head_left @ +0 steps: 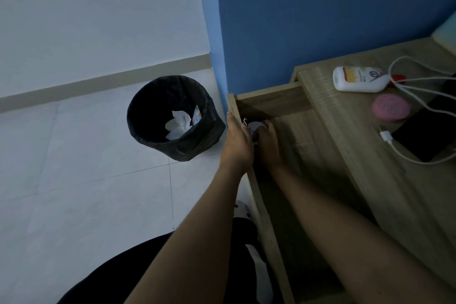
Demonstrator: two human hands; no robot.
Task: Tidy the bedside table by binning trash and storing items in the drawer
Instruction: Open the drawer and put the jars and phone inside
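Note:
The wooden drawer [271, 103] of the bedside table [385, 180] stands pulled out. My left hand [238, 142] rests on the drawer's front panel, fingers over its top edge. Inside the drawer's far left corner my right hand [267, 145] is closed on a small round white object [255, 128], mostly hidden between both hands. On the tabletop lie a white lotion bottle [359, 79], a pink round case [391, 107], a black phone [428, 134] and white charging cables [419, 81]. A black-lined bin [172, 118] on the floor holds crumpled white tissue.
A blue wall [320, 20] backs the table. The bin stands on pale floor tiles [86, 168] just left of the drawer front. My dark-clothed legs [148, 274] are below. A pale pillow edge [446, 32] shows at the far right.

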